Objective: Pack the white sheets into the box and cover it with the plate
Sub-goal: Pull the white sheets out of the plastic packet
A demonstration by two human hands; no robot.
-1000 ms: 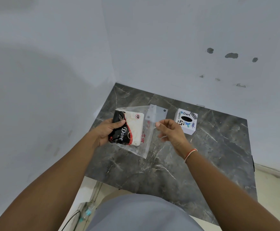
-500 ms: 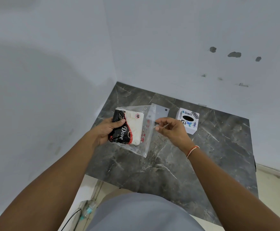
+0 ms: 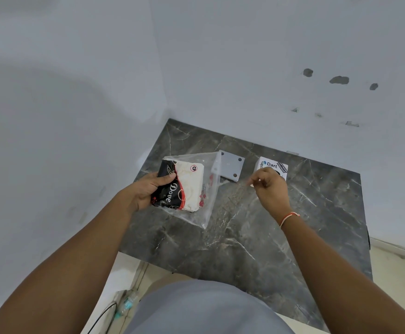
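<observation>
Left hand (image 3: 148, 189) clamped on Dove pack (image 3: 179, 186) inside clear bag (image 3: 208, 196), long axis toward far wall. Right hand (image 3: 270, 186) pinching thin clear strip (image 3: 241, 189) before box (image 3: 275, 166); plate (image 3: 230, 166) flat.

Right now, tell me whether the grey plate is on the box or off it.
Off. The grey plate lies flat on the table, left of the white box.
</observation>
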